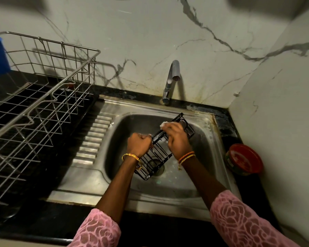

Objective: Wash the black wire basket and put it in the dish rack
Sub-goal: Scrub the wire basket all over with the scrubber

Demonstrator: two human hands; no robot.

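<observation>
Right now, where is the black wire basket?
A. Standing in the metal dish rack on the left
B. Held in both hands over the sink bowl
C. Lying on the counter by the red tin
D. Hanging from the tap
B: the left hand grips one edge of the black wire basket and the right hand holds something white and sudsy against it, above the sink; the dish rack holds no basket.
</observation>
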